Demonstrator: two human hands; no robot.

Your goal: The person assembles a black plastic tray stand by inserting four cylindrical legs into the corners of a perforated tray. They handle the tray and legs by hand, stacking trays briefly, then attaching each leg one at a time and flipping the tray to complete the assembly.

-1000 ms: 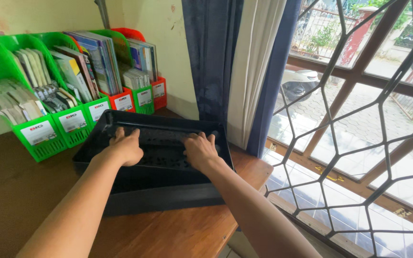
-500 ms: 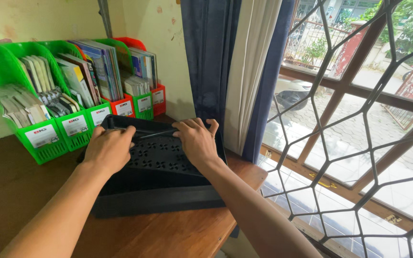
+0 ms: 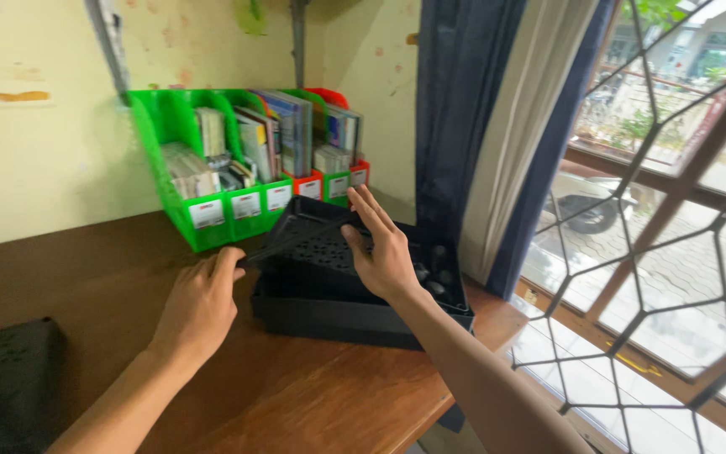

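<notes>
A black plastic box [image 3: 329, 319] sits on the wooden desk [image 3: 296, 395] near its right end. A black perforated tray [image 3: 313, 244] rests tilted in it, with its left edge raised out of the box. My left hand [image 3: 199, 307] lies on the desk at the box's left side, fingertips curled on the tray's left corner. My right hand [image 3: 384, 252] grips the tray's right part, thumb on the tray's top and fingers stretched toward the wall. A few small dark round things [image 3: 434, 273] lie in the box beside my right hand.
Green file holders [image 3: 203, 214] and red file holders [image 3: 338, 181] full of books stand against the wall behind the box. A dark blue curtain [image 3: 455, 109] and a window grille [image 3: 657, 193] are at the right. Another black perforated piece [image 3: 2, 387] lies at the desk's near left.
Both hands left the box's far rim. The perforated tray has come up tilted out of the box, with my left hand now lower and to the left. The view has swung left.
</notes>
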